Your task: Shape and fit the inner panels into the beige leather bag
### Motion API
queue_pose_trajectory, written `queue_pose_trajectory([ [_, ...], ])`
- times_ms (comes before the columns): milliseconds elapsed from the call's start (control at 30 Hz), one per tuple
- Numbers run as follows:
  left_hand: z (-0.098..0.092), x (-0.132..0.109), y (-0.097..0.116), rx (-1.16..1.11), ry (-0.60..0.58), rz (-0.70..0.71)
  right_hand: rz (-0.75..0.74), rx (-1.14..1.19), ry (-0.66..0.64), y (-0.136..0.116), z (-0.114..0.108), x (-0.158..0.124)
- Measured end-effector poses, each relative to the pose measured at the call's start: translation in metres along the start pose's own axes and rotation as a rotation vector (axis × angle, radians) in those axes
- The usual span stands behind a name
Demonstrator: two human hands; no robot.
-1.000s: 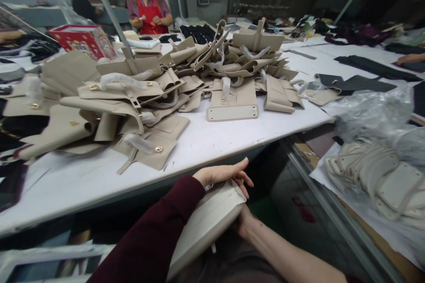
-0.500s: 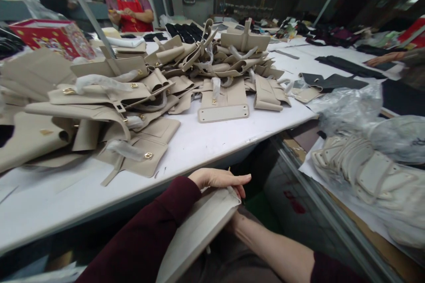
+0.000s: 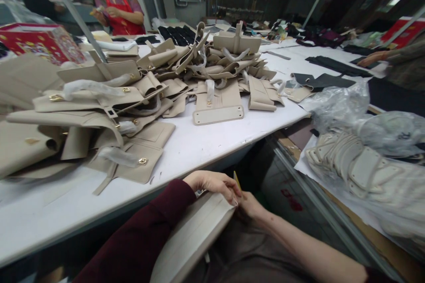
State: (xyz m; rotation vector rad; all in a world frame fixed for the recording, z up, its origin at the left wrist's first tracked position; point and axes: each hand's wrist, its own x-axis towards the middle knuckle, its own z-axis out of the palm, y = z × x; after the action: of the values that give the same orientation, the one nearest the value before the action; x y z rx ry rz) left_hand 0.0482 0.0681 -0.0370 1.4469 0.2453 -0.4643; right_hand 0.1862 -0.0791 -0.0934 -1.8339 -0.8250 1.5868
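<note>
A pale, flat-sided bag body slants across my lap, its light inner face up. My left hand is closed over its far corner, fingers curled down at the edge. Beside that corner, my right hand is closed, with a thin yellow stick rising from its fingers. What the stick's lower end touches is hidden behind the hands and the bag body. On the table ahead lies a beige bag piece with a gold clasp and a wrapped handle.
Many beige bag parts are heaped on the white table. To the right, pale base panels lie in clear plastic. A co-worker in a red apron stands behind; another person's hand is at far right.
My left fingers, stretched out before, have curled down onto the bag corner. My right hand has come up from behind it, and more of the yellow stick shows. The view has shifted slightly.
</note>
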Motion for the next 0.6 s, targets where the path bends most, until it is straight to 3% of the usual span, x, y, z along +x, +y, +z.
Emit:
queue_pose_trajectory([
  [133,-0.001,0.005,-0.005,-0.077,-0.043,-0.013,-0.026,-0.13,0.061,-0.01,-0.08,-0.027],
  [233,-0.002,0.005,-0.004,-0.106,-0.059,-0.021,0.055,-0.298,-0.227,-0.039,-0.108,-0.057],
  [300,-0.002,0.003,-0.002,-0.109,-0.07,-0.021,0.082,-0.42,-0.398,-0.057,-0.102,-0.069],
  [367,-0.002,-0.001,0.001,-0.084,-0.068,-0.022,0.073,-0.496,-0.465,-0.069,-0.087,-0.073],
  [467,-0.003,-0.006,0.005,0.064,-0.007,-0.029,0.048,-0.536,-0.447,-0.072,-0.064,-0.066],
  [600,-0.005,-0.009,0.008,0.245,0.037,-0.011,0.047,-0.512,-0.402,-0.064,-0.054,-0.057],
])
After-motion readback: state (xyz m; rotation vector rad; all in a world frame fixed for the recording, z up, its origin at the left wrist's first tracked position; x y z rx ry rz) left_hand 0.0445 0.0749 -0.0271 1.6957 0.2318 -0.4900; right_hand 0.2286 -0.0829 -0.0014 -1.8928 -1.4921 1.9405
